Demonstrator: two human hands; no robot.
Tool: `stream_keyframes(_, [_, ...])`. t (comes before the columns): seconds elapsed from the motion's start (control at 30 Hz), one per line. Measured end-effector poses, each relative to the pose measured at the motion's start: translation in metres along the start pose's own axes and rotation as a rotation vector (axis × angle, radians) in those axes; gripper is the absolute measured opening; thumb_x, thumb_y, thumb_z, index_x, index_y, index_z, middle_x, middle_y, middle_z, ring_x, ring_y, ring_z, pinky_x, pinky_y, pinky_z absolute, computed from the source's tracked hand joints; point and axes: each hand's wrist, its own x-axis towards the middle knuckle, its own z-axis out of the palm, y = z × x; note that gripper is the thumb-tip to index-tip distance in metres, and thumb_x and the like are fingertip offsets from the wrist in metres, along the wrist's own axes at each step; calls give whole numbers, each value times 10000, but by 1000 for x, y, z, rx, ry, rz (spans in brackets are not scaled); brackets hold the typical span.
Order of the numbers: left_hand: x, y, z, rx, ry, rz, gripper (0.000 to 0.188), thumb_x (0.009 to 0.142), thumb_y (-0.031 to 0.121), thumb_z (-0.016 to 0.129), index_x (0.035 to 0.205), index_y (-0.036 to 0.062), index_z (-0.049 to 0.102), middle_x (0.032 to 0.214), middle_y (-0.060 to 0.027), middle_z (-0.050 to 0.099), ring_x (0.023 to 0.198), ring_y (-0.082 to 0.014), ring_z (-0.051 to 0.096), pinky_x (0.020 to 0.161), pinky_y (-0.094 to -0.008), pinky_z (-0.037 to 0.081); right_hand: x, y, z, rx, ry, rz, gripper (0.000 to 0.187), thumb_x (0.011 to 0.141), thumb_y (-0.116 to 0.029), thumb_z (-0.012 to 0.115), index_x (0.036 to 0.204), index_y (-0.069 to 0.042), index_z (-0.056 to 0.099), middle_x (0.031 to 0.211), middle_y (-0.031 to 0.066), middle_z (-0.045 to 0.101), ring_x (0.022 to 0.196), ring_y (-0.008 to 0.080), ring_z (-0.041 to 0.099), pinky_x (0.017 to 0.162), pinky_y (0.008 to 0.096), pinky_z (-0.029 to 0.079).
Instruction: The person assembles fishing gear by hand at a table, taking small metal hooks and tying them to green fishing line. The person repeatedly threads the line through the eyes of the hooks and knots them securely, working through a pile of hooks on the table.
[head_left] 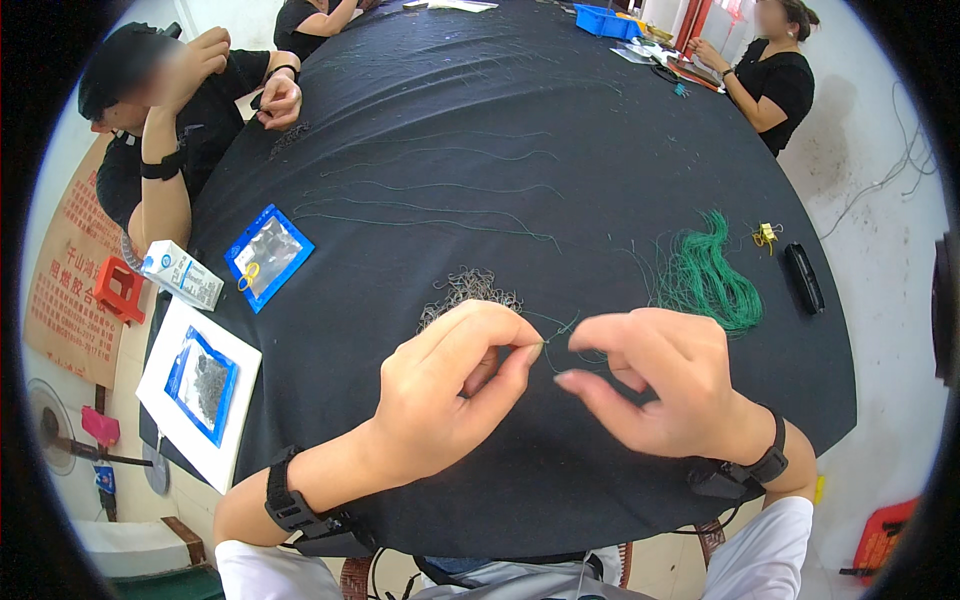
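My left hand (450, 390) pinches a thin green thread (563, 328) between thumb and forefinger, over the near middle of the table. Whether a tiny piece is held along with the thread is too small to tell. Just right of it, my right hand (665, 380) is open, its thumb and forefinger spread apart beside a loose loop of the thread. Beyond my left hand lies a tangled pile of small, thin, curved grey metal pieces (470, 291), partly hidden by the knuckles. A bundle of green threads (715, 275) rests past my right hand.
On the black tablecloth (420, 100) several single threads stretch out ahead. Right are a yellow clip (767, 236) and a black case (803, 279). Left are blue-edged pouches (268, 258), a white board (240, 400) and a drink carton (183, 275). Other people sit around the table.
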Motion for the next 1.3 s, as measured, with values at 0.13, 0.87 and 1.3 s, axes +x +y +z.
stream_keyframes(0.13, [1, -2, 2, 15, 40, 22, 166, 754, -98, 652, 876, -1, 596, 819, -46, 606, 494, -64, 411, 440, -213, 340, 0, 2, 4, -32, 29, -139, 201, 679, -21, 731, 854, -30, 633, 666, 56, 573, 522, 191, 559, 461, 292, 433])
stream_keyframes(0.87, [1, 0, 0, 74, 12, 114, 198, 717, -119, 652, 876, -25, 580, 815, -112, 613, 640, -200, 593, 548, -274, 475, -2, 1, 4, -153, -9, -189, 195, 650, -43, 698, 835, -51, 635, 635, 21, 495, 523, 161, 530, 447, 284, 427])
stream_keyframes(1.3, [2, 6, 1, -12, -93, 146, 211, 696, -130, 651, 877, -43, 587, 809, -131, 616, 671, -229, 621, 590, -290, 515, 0, 10, 0, -158, 128, -173, 313, 585, -18, 713, 892, -48, 664, 630, 26, 485, 519, 174, 519, 446, 285, 414])
